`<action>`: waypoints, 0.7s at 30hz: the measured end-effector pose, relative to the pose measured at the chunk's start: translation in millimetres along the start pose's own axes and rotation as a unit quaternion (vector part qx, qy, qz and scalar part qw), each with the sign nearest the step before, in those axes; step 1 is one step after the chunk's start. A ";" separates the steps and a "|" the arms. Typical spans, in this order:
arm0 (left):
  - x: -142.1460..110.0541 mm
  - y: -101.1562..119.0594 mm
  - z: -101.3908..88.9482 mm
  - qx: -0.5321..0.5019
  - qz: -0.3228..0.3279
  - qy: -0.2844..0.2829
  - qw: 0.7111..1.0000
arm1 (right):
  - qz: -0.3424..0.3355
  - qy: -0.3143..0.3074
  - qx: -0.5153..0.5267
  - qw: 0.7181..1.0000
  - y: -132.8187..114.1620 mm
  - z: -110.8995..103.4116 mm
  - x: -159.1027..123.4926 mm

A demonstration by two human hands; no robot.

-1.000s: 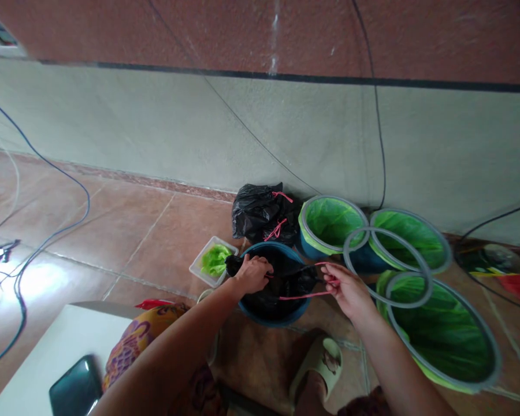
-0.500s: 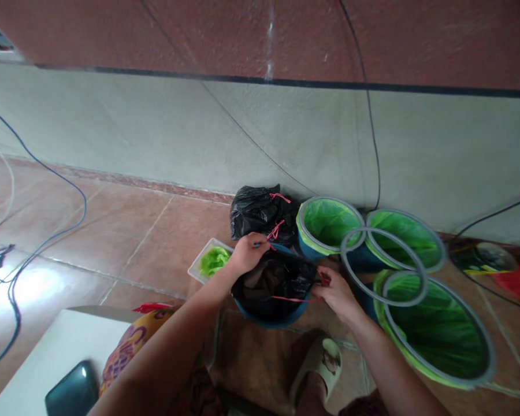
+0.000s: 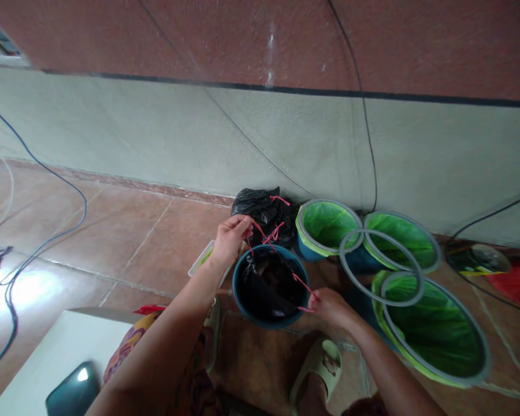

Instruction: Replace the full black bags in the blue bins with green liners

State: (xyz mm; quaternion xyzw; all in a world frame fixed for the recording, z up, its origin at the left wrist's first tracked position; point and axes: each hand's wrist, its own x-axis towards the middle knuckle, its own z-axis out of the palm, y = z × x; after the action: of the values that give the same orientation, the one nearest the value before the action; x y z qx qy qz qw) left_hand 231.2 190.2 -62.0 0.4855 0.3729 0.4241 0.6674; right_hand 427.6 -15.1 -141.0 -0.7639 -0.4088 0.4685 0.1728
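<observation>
A blue bin (image 3: pixel 240 293) stands on the tiled floor with a black rubbish bag (image 3: pixel 266 284) inside it. Thin red drawstrings (image 3: pixel 301 283) run out of the bag to both hands. My left hand (image 3: pixel 229 236) is closed on one string above the bin's far left rim. My right hand (image 3: pixel 330 306) pinches the other string at the near right rim.
A tied black bag (image 3: pixel 264 215) lies behind the bin. Green-lined bins (image 3: pixel 328 224) (image 3: pixel 433 329) and a loose grey ring (image 3: pixel 379 267) sit to the right. A clear tray with green bags (image 3: pixel 203 258) is at the left. Blue cable (image 3: pixel 47 231), white table corner with a phone (image 3: pixel 71 393), my sandalled foot (image 3: pixel 318 364).
Both hands have pulled apart along the bin's rim, drawing the red strings outward. The bag has sunk from bulging over the rim to lying down inside the bin.
</observation>
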 end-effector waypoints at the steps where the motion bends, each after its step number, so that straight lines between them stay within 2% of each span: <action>1: -0.3 -0.8 -0.2 0.005 0.000 0.001 1.000 | -0.008 -0.018 0.088 0.996 -6.7 -4.1 -4.1; 2: -1.0 -1.4 0.0 0.013 0.000 -0.003 1.000 | -0.018 -0.036 0.184 0.982 -14.1 -9.3 -8.2; 4: -3.7 -1.9 1.8 0.030 0.002 -0.029 0.999 | -0.052 -0.061 0.353 0.932 -28.5 -21.7 -15.5; 6: -6.5 -1.8 4.5 0.037 0.006 -0.062 0.997 | -0.085 -0.052 0.432 0.896 -39.7 -32.8 -19.5; 7: -7.7 -1.7 6.0 0.038 0.008 -0.080 0.996 | -0.094 -0.031 0.439 0.893 -43.7 -36.5 -20.0; 11: -9.8 -2.5 10.6 0.067 -0.005 -0.130 0.989 | -0.104 0.073 0.373 0.919 -53.0 -38.5 -18.8; 13: -10.3 -4.0 12.1 0.103 -0.012 -0.141 0.984 | -0.126 0.073 0.364 0.920 -56.5 -36.8 -20.3; 16: -10.5 -7.8 13.1 0.170 -0.002 -0.149 0.974 | -0.158 0.035 0.338 0.927 -60.3 -37.2 -24.5; 19: -9.3 -12.4 11.8 0.243 0.027 -0.146 0.959 | -0.145 0.031 0.196 0.969 -60.7 -40.3 -26.1; 21: -7.5 -15.0 9.7 0.271 0.038 -0.140 0.952 | -0.151 0.067 0.081 0.983 -60.6 -43.8 -26.2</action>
State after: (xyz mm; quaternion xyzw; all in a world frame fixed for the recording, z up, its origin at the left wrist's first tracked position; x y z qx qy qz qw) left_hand 240.3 177.4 -73.3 0.7162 0.3578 0.2604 0.5397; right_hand 431.2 6.3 -64.8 -0.7062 -0.4677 0.4165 0.3302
